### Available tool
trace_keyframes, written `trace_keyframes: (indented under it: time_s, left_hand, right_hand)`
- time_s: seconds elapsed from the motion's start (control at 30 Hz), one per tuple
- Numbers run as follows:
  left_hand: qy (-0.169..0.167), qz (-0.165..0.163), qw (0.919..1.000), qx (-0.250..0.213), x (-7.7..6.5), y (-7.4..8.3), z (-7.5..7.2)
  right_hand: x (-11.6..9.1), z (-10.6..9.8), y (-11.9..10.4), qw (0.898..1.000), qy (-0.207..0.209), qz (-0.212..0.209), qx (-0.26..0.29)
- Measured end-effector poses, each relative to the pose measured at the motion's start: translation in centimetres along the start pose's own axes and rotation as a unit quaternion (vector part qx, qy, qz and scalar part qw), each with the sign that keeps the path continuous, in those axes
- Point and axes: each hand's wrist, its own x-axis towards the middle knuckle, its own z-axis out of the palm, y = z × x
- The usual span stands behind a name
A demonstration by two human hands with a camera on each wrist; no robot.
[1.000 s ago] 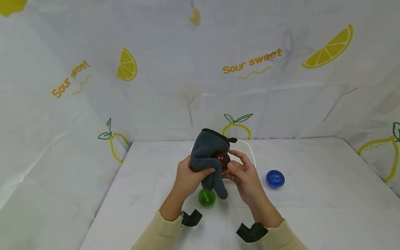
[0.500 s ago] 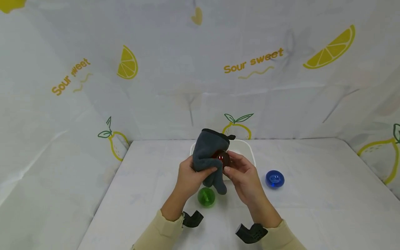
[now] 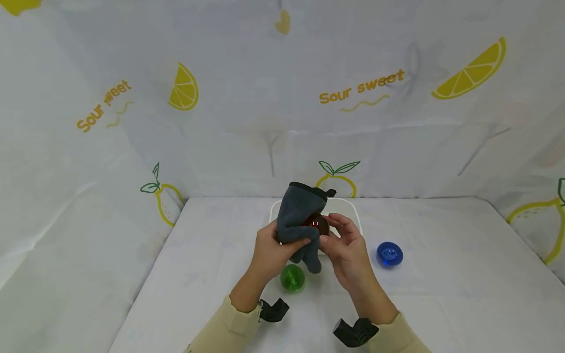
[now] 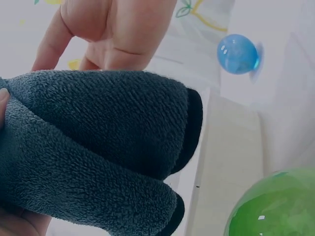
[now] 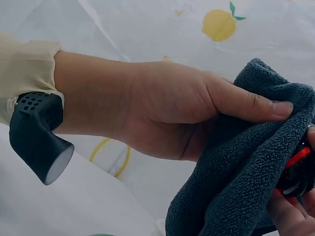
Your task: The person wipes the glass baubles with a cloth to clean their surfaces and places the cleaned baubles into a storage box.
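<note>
My left hand (image 3: 273,250) grips a dark blue-grey towel (image 3: 300,206) with a black edge and a small black loop, thumb on the near side. Its folds hang below the hand. A dark red, shiny, see-through ball (image 3: 321,224) sits against the towel, partly covered by it. My right hand (image 3: 348,250) holds this ball from the right, thumb at its lower edge and fingers behind it. In the right wrist view the red ball (image 5: 298,169) shows only partly, between towel and fingertips. The left wrist view shows mostly towel (image 4: 98,123), hiding the ball.
A green see-through ball (image 3: 292,278) rests on the white-covered table (image 3: 441,294) below the towel. To the right lies a blue see-through ball (image 3: 389,254). Behind the hands stands a white tray (image 3: 353,211), partly hidden. A lemon-print cloth (image 3: 247,98) hangs at the back.
Both hands stay close together while the towel's hanging end rises slightly and shifts a little right. The right fingers and thumb change position on the red ball. Green and blue balls stay put.
</note>
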Motion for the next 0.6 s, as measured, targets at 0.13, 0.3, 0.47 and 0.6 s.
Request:
trace_keyframes:
  time_s: [0.13,0.3,0.47,0.6]
  left_hand:
    - [0.001,0.002,1.0,0.001,0.02,0.11,0.0]
    - [0.002,0.003,1.0,0.008,0.0,0.43,0.0]
    - [0.013,0.008,0.9997,0.017,0.06,0.6,-0.05]
    - [0.014,0.014,0.9997,0.016,0.17,0.54,-0.02]
  right_hand:
    - [0.03,0.07,0.0,1.0,0.019,0.012,0.01]
    - [0.06,0.08,-0.08,1.0,0.023,0.015,0.016]
    - [0.11,0.32,0.09,0.999,0.033,0.014,-0.028]
    - [-0.02,0.53,0.36,0.997,0.035,0.019,-0.066]
